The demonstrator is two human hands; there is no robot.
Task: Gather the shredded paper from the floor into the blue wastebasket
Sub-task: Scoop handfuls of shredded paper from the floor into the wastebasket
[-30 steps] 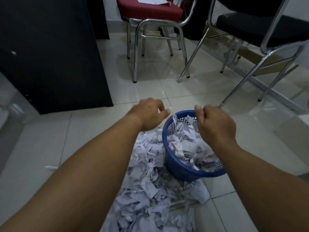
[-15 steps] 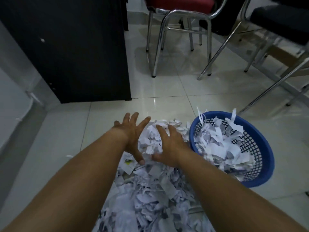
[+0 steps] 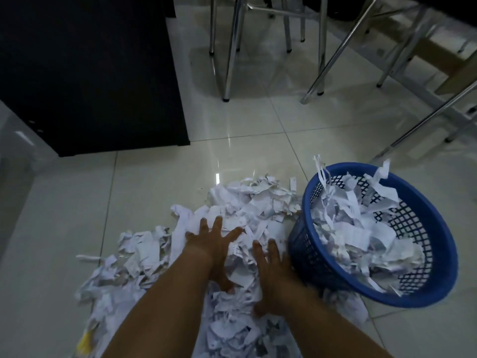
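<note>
Pressing into the heap of white shredded paper [image 3: 232, 210] on the glossy pale tiled floor [image 3: 144, 192], left hand [image 3: 215, 250] and right hand [image 3: 273, 270] lie apart, fingers spread, gripping nothing | round blue plastic mesh wastebasket [image 3: 436, 254] tilted just right, part-filled with shreds | black cabinet [image 3: 90, 73], chrome chair legs [image 3: 232, 47] beyond

Bare floor [image 3: 160, 192] beyond paper pile [image 3: 247, 202]
</note>
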